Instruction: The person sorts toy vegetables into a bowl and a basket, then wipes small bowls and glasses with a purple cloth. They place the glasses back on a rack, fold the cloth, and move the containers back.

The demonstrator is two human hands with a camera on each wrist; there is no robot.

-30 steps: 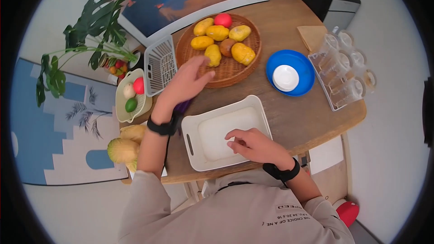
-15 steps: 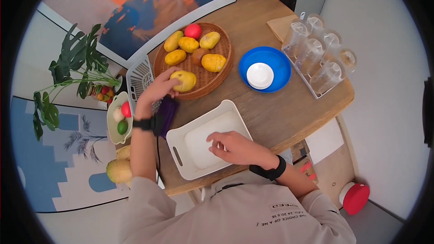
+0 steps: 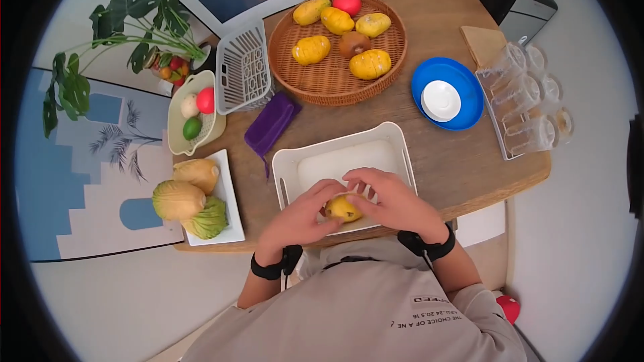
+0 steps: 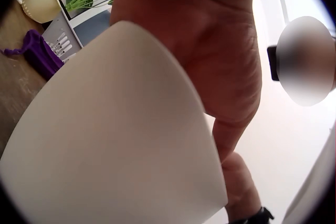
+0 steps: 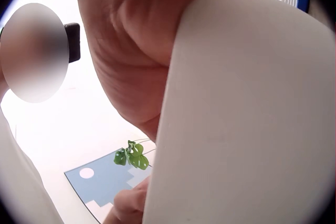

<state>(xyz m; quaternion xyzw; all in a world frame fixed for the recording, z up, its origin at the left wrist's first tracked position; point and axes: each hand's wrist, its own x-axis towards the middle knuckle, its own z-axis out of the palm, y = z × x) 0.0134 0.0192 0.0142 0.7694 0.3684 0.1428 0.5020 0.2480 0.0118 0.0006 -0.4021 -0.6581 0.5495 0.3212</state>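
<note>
Both hands hold a yellow mango (image 3: 343, 208) over the near side of the white tub (image 3: 295, 158) in the head view. My left hand (image 3: 305, 213) grips the fruit from the left. From the right, my right hand (image 3: 392, 202) has its fingers and thumb curled round it. In the left wrist view the tub's wall (image 4: 115, 129) covers much of the palm (image 4: 210, 61) and hides the mango. The tub's wall (image 5: 247, 108) likewise blocks the fruit in the right wrist view, beside the right palm (image 5: 136, 50).
Behind the tub stands a wicker basket (image 3: 322, 86) of mangoes, a brown fruit and a red one. A purple pouch (image 3: 272, 125), grey basket (image 3: 243, 67), green basket (image 3: 176, 131) and cabbage plate (image 3: 231, 211) stand left. Right are a blue bowl (image 3: 446, 67) and glasses (image 3: 526, 94).
My left hand took a mango from the wicker basket and brought it down to the tub. My right hand, formerly over the tub with nothing in it, now holds the mango too.
</note>
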